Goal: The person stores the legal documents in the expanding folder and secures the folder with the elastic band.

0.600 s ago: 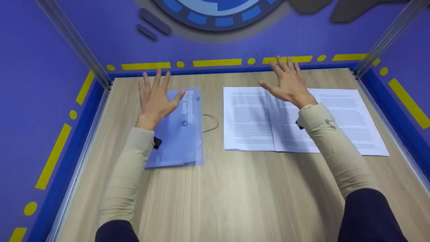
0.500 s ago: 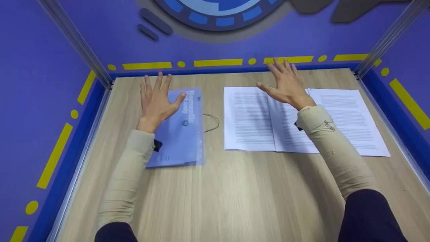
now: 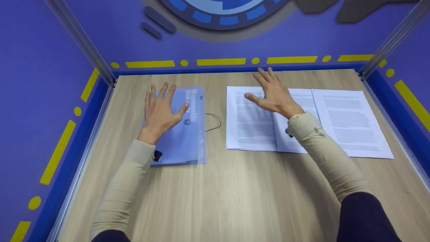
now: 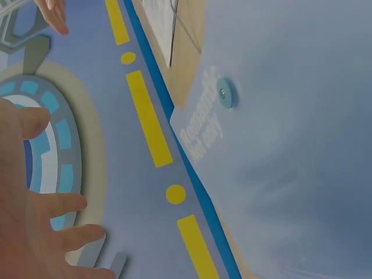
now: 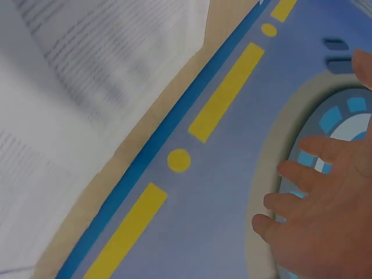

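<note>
A translucent blue document folder lies on the table at the left, with a round button and a loop of thin string at its right edge. Over its upper left part my left hand is held with fingers spread, holding nothing. To the right lie printed sheets of paper, several laid side by side and overlapping. My right hand hovers above them, fingers apart and nothing held. In the left wrist view the folder's button and white lettering show beyond the hand.
The wooden table is enclosed by a blue back wall and side walls with yellow markings. Metal posts stand at the back corners.
Both hands have come lower and nearer the person. The right hand has also shifted left over the papers. The folder and sheets stay where they were on the table.
</note>
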`<state>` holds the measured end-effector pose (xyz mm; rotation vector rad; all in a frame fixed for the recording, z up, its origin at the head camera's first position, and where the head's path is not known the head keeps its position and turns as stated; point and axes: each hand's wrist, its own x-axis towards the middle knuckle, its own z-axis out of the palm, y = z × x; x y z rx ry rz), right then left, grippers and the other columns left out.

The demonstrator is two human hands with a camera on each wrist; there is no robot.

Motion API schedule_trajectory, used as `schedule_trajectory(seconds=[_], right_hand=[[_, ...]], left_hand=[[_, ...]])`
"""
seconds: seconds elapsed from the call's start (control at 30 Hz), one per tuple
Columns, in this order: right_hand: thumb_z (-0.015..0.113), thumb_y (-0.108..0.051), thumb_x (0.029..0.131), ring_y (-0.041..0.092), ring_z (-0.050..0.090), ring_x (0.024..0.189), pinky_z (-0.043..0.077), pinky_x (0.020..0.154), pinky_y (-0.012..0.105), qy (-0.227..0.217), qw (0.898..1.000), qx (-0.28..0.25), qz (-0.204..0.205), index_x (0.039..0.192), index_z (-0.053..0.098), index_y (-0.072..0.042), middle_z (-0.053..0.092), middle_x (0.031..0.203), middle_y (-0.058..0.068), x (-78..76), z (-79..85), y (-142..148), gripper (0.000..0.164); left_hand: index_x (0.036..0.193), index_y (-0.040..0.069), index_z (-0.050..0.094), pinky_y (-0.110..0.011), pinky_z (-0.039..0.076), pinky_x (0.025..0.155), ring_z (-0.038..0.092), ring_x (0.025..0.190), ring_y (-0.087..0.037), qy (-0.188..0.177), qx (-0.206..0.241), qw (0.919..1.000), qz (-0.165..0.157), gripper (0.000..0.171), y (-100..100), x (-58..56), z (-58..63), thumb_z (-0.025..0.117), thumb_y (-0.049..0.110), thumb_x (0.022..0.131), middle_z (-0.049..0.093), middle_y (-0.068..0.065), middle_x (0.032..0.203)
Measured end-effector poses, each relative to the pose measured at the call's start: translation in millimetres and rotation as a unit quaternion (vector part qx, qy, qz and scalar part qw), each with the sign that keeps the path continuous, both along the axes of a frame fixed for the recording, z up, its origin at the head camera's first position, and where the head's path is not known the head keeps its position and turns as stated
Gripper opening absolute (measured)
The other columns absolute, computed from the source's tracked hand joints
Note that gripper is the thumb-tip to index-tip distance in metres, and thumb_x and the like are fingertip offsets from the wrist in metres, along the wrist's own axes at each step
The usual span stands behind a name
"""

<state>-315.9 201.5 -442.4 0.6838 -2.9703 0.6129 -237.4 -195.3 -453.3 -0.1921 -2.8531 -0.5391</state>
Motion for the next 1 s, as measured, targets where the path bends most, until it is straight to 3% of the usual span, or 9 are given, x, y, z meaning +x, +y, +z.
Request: schedule_trajectory(seconds=[0.4, 0.7, 1.0], right_hand=[[0.054, -0.072, 0.099, 0.037, 0.009, 0.167, 0.008, 0.134, 0.058, -0.008, 0.999, -0.028, 0.041, 0.17, 0.031, -0.015, 0.023, 0.179, 0.008, 16.6, -28.8, -42.7, 0.094], [0.054, -0.07, 0.099, 0.039, 0.013, 0.166, 0.012, 0.133, 0.06, 0.004, 0.996, -0.02, 0.087, 0.169, 0.032, -0.013, 0.025, 0.178, 0.009, 20.2, -46.7, -60.7, 0.093], [0.056, -0.067, 0.1, 0.037, 0.015, 0.166, 0.016, 0.132, 0.061, 0.0, 0.993, -0.018, 0.119, 0.168, 0.033, -0.01, 0.026, 0.177, 0.01, 23.5, -60.5, -79.8, 0.092]], left_hand=[[0.164, 0.012, 0.044, -0.066, 0.018, 0.13, 0.02, 0.16, -0.055, 0.004, -0.003, 1.0, 0.001, 0.083, 13.4, 16.8, -15.2, 0.054, 0.065, 0.1, 0.038, -0.017, 0.171], [0.161, 0.009, 0.048, -0.067, 0.028, 0.126, 0.031, 0.154, -0.059, 0.004, -0.008, 1.0, 0.0, 0.082, 27.6, 32.4, -36.2, 0.058, 0.062, 0.099, 0.042, -0.021, 0.167], [0.162, 0.01, 0.046, -0.069, 0.032, 0.123, 0.03, 0.155, -0.058, -0.025, -0.012, 0.9996, -0.005, 0.084, 33.8, 48.7, -52.5, 0.058, 0.063, 0.099, 0.041, -0.022, 0.168]])
